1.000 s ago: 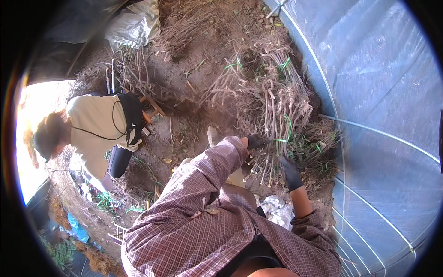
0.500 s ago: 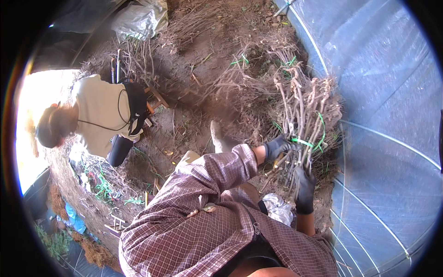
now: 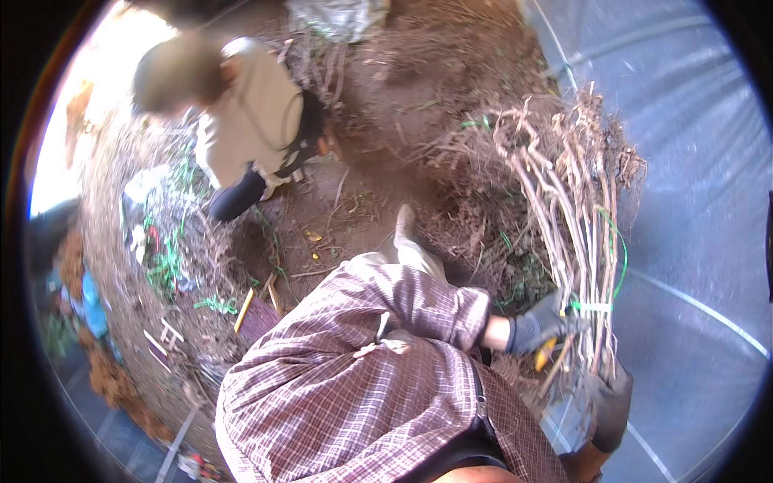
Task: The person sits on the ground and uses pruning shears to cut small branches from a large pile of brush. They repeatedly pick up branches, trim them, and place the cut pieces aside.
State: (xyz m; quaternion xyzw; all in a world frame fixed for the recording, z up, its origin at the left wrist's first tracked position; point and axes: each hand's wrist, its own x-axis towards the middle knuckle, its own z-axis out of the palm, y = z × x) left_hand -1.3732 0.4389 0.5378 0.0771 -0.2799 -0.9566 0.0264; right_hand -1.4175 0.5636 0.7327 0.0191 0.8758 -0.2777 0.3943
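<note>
A bundle of long woody plant stems (image 3: 584, 217), with knotted roots at the upper end, is held off the ground before me at the right. Green tape (image 3: 592, 307) ties it near the lower end, and a loose green loop hangs at its right side. My left hand (image 3: 538, 326), in a dark glove, grips the stems from the left by the tape. Beside its fingers shows a small yellow thing (image 3: 546, 354) whose kind I cannot make out. Lower down, my right hand (image 3: 608, 406), also gloved, closes round the cut ends of the same bundle.
More rooted stems (image 3: 475, 169) lie heaped on the soil behind the bundle. Plastic sheeting (image 3: 684, 201) on ribs walls the right side. Another person (image 3: 250, 113) sits bent at the left, near green tape scraps (image 3: 165, 262). A pale plastic sheet (image 3: 342, 18) lies at the back.
Both hands have lifted the bundle off the heap and carried it to the right, against the sheeting. My view has shifted, so the other person appears farther up and right.
</note>
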